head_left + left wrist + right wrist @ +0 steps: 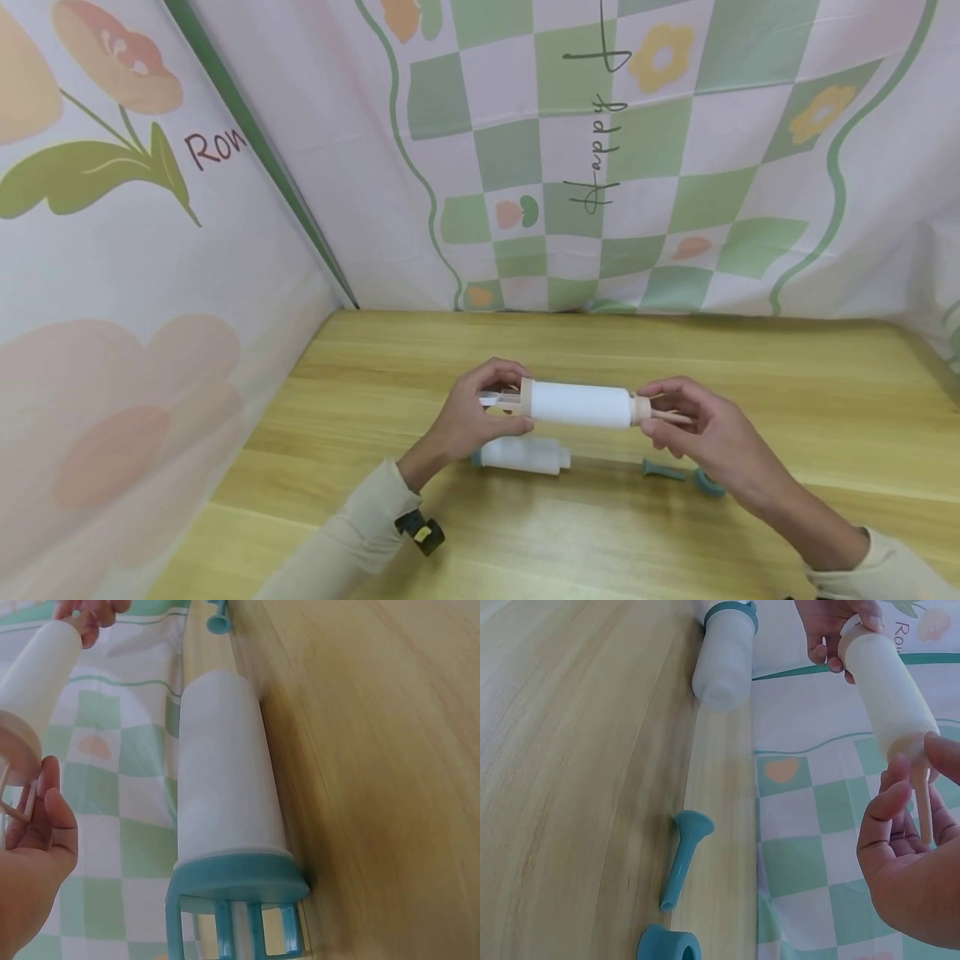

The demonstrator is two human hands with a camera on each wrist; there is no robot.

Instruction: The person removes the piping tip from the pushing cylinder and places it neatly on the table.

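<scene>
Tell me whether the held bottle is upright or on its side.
On its side, above the table: the head view shows the white bottle stretched crosswise between the left hand and right hand.

A beige-ended bottle [581,405] held aloft between a person's left hand [480,408] and right hand [708,425] bars the way over mid-bench [570,550]. Closer in, a teal-ended bottle [523,456], a teal flared stem [663,471] and a teal ring [708,483] form a broken row, passable between bottle and stem. Open wood runs in front and behind, stopping at the checked curtain [585,250].
</scene>
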